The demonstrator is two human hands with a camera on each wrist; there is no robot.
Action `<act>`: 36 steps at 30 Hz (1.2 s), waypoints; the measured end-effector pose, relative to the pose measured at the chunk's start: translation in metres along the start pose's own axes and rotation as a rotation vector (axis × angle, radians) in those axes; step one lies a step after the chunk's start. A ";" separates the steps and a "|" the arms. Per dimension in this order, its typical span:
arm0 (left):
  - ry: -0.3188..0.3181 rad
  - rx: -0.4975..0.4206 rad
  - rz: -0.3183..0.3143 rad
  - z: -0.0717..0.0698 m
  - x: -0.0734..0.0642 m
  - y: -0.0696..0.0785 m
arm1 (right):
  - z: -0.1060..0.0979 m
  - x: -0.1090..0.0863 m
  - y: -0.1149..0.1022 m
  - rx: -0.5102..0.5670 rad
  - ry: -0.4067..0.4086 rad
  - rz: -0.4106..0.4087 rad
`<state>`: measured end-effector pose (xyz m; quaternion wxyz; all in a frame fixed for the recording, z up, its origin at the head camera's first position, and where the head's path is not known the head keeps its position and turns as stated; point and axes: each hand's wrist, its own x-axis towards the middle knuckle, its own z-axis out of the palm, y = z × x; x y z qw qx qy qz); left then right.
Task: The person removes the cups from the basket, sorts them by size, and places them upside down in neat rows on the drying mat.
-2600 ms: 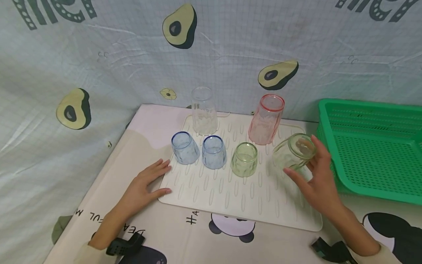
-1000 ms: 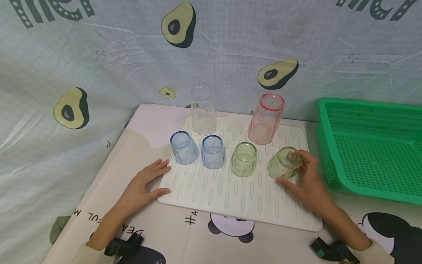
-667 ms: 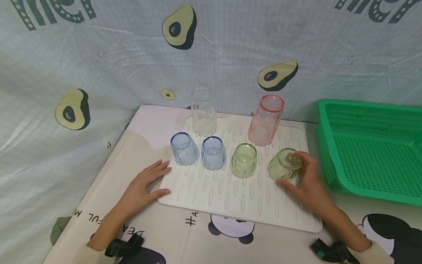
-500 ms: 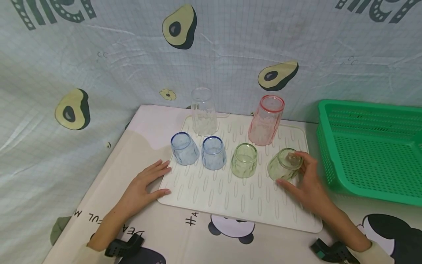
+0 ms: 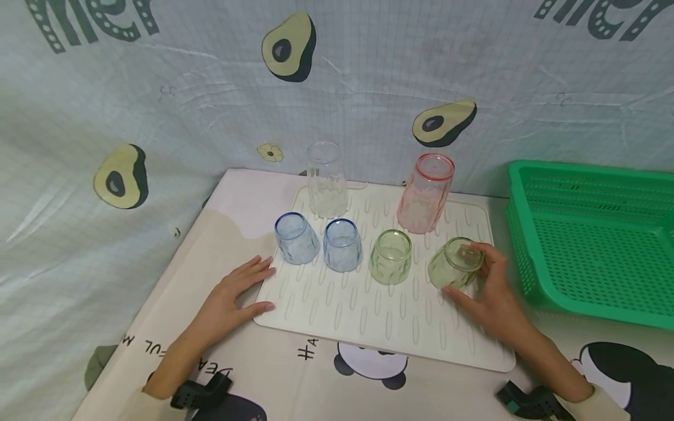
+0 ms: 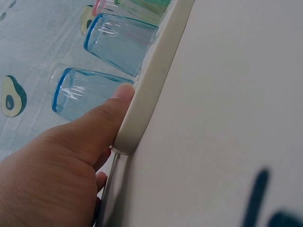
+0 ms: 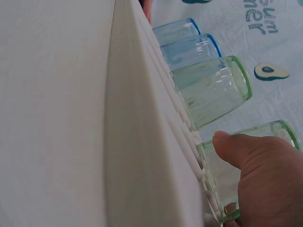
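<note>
My right hand [image 5: 497,292] holds a short green glass [image 5: 447,266] at the right of the white ribbed mat [image 5: 389,327]. The thumb lies on its near side and the fingers are at its right side, partly hidden. In the right wrist view this green glass [image 7: 222,179] stands upright on the mat. A second green glass [image 5: 391,260] stands to its left. My left hand [image 5: 226,301] rests at the mat's left edge with fingers spread, nearest to two short blue glasses [image 5: 297,242]. In the left wrist view the thumb [image 6: 106,116] lies along the mat's raised edge.
At the back of the mat stand a tall clear glass [image 5: 327,193] and a tall pink glass [image 5: 423,202]. A green plastic basket [image 5: 542,286] sits to the right, close by the right hand. A patterned cloth [image 5: 363,105] hangs behind the table.
Earlier, my right hand held the green glass tilted above the mat. It has come down nearer to me, and the glass now stands on the mat. The left hand stays put.
</note>
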<state>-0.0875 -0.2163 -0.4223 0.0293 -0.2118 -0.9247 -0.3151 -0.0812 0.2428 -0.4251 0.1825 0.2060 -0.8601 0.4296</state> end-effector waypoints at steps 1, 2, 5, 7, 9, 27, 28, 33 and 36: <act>-0.002 0.001 -0.001 0.000 0.000 0.000 | 0.000 0.000 0.000 -0.002 0.000 -0.003; -0.004 0.002 -0.003 0.000 0.000 0.000 | 0.000 0.000 0.000 -0.006 0.001 -0.005; -0.004 0.008 -0.001 0.000 -0.001 -0.001 | 0.000 -0.001 0.001 -0.015 0.003 -0.015; -0.004 0.010 0.002 0.000 -0.001 -0.001 | 0.000 -0.001 0.002 -0.020 0.008 -0.023; -0.002 0.010 0.004 -0.001 -0.001 -0.001 | 0.001 -0.001 0.003 -0.017 0.019 -0.039; -0.015 -0.002 -0.023 0.000 0.004 -0.005 | -0.019 0.022 -0.032 -0.016 0.105 -0.258; -0.023 -0.003 -0.026 0.000 0.005 -0.005 | -0.023 0.024 -0.038 -0.005 0.107 -0.265; -0.058 0.013 -0.050 -0.005 0.004 -0.001 | -0.051 0.027 -0.076 0.023 0.079 -0.244; -0.066 0.042 -0.061 -0.013 0.001 0.007 | -0.069 0.026 -0.087 -0.012 0.079 -0.244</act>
